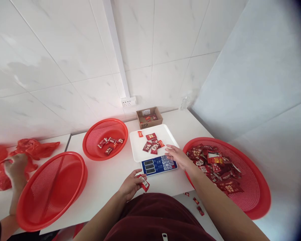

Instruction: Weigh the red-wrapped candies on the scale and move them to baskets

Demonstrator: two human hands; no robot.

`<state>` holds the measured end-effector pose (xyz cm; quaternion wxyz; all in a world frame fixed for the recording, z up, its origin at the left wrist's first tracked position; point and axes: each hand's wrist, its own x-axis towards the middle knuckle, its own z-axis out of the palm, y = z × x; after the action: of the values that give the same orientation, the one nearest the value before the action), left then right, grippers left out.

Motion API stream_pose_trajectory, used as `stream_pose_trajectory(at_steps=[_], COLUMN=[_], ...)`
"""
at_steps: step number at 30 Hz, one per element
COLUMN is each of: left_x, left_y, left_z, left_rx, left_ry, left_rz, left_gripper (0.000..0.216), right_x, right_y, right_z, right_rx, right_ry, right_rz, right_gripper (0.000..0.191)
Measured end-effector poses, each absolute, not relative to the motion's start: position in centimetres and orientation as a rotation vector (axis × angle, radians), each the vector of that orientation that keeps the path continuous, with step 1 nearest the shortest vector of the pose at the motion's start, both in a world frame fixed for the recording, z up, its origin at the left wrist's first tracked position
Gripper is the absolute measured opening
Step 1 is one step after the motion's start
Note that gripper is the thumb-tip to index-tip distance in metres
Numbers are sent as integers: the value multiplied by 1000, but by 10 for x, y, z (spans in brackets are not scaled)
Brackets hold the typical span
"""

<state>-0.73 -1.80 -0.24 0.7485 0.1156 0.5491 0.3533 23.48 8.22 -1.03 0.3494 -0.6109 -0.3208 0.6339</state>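
Observation:
My left hand (131, 185) is closed round a small red wrapped candy (143, 183), held just in front of the scale's blue keypad (159, 165). With its fingers stretched out, my right hand (177, 156) rests open over the right side of the keypad, at the edge of the white scale tray (140, 150). Several red candy packets (152, 144) lie on that tray. A large red basket (256, 187) at my right is full of red packets (217, 169).
A smaller red basket (90, 144) with several candies stands left of the scale. Beside it at the near left is an empty red basket (52, 190). A small cardboard box (149, 117) sits by the wall. Another person's hand (15, 169) grips red plastic bags (32, 149) at the far left. Loose candies (197, 204) lie below the table edge.

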Motion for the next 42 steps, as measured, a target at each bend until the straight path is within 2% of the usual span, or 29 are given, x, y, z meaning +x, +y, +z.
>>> stream_pose_trajectory(at_steps=[3,7,10,14,19,23,27,36,42], left_x=[-3,16,36,46,25,3,-6,16,14], left_y=[-17,-11,-8,5,76,145,180,152,107], left_z=[0,8,11,1,-18,-24,-26,-34,-25], left_rx=[277,453,750,1219,1729,1827,1850,1765,1582], left_ry=[1139,1038,1044,1121,1432,1640,1660,1548,1578], left_rz=[797,848,804,686,524,421,423,580,742], left_gripper=[48,42,32,33,41,45,46,32,28], right_x=[231,208,192,200,240,265,276,276,264], right_y=[55,16,-1,-7,-15,-37,-57,-57,-20], right_z=[-13,-9,-2,0,-9,-13,-16,-20,-18], right_rx=[-1580,-1382,-1239,-1301,-1573,-1632,-1633,-1620,-1570], right_ry=[-963,-1041,-1024,-1005,-847,-638,-508,-578,-662], right_rz=[1792,2085,2157,2044,1709,1536,1512,1518,1606], right_gripper=[42,58,69,74,63,52,52,44,37])
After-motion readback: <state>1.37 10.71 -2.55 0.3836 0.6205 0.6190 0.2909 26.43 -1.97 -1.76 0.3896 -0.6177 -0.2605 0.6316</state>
